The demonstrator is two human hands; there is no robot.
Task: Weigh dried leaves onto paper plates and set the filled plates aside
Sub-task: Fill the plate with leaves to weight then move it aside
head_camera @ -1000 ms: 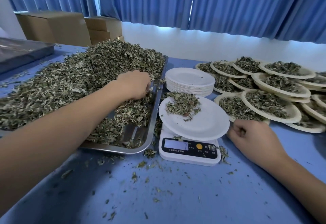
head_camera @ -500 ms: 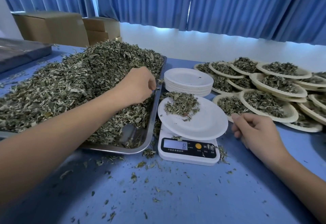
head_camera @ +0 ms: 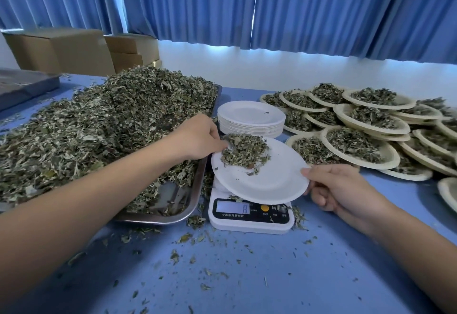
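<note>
A white paper plate (head_camera: 267, 182) with a small heap of dried leaves (head_camera: 243, 151) sits tilted over the white digital scale (head_camera: 251, 217), whose display reads 8. My right hand (head_camera: 338, 190) pinches the plate's right rim, thumb on top and fingers beneath. My left hand (head_camera: 197, 138) is at the plate's far left edge, fingertips pinched at the heap; whether they hold leaves I cannot tell. A big mound of dried leaves (head_camera: 99, 125) fills the metal tray (head_camera: 195, 195) on the left.
A stack of empty white plates (head_camera: 251, 119) stands behind the scale. Several filled plates (head_camera: 358, 145) overlap at the right. Cardboard boxes (head_camera: 61, 51) and a grey lid (head_camera: 22, 86) are at the back left. Leaf crumbs litter the blue table (head_camera: 247, 276).
My left hand moved from the tray's leaf pile over to the plate. My right hand rose from the table and took the plate's right rim, and the plate now tilts.
</note>
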